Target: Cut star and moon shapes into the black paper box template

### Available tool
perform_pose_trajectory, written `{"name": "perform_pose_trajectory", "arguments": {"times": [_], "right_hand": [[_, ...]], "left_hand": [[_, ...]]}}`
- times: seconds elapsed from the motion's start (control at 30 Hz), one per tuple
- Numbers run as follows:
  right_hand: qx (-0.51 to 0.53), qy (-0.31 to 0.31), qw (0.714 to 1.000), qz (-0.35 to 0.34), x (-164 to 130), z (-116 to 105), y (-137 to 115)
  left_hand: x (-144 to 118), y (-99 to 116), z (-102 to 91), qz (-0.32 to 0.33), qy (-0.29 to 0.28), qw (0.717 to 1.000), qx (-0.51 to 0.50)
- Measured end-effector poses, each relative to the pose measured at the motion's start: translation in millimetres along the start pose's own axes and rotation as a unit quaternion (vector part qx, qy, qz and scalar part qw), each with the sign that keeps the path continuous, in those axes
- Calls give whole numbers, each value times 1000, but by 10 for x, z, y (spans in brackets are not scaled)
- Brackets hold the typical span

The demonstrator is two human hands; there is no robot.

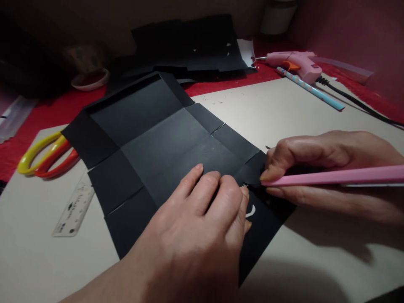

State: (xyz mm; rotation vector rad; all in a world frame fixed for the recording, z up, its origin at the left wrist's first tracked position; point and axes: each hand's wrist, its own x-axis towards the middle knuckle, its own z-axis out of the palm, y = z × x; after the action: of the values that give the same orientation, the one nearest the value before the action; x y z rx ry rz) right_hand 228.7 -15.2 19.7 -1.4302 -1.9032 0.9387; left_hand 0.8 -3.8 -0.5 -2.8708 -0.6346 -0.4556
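Observation:
A black card sheet (158, 143), creased and cut into panels with flaps, lies flat on a pale board (284, 109). My left hand (202, 219) presses down on its near right part, fingers together. My right hand (328, 168) comes in from the right and holds a pink tool (334, 176), a long thin handle whose tip meets the card's right edge beside my left fingertips. A small white mark shows on the card just under my left hand.
Yellow and orange scissors (47, 155) and a clear ruler (74, 208) lie left of the card. At the back right are a pink glue gun (296, 63) with its black cord and a blue pencil (311, 90). More black card (189, 46) lies behind. A small bowl (90, 79) stands back left.

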Motion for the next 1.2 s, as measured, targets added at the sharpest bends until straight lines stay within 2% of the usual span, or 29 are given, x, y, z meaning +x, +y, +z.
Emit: {"name": "perform_pose_trajectory", "arguments": {"times": [0.23, 0.43, 0.67, 0.87, 1.2], "right_hand": [[2, -3, 1000, 5, 4, -13, -14], [56, 17, 995, 78, 10, -45, -50], [43, -24, 999, 20, 41, -59, -23], [94, 2, 996, 7, 48, -16, 42], [121, 4, 993, 11, 47, -29, 85]], "left_hand": [[6, 4, -3, -2, -4, 1000, -11], [-5, -8, 34, -5, 22, 1000, -21], [-29, -40, 36, -14, 26, 998, -62], [-41, -51, 54, -19, 18, 996, -86], [-30, -91, -40, -121, -12, 957, -263]]}}
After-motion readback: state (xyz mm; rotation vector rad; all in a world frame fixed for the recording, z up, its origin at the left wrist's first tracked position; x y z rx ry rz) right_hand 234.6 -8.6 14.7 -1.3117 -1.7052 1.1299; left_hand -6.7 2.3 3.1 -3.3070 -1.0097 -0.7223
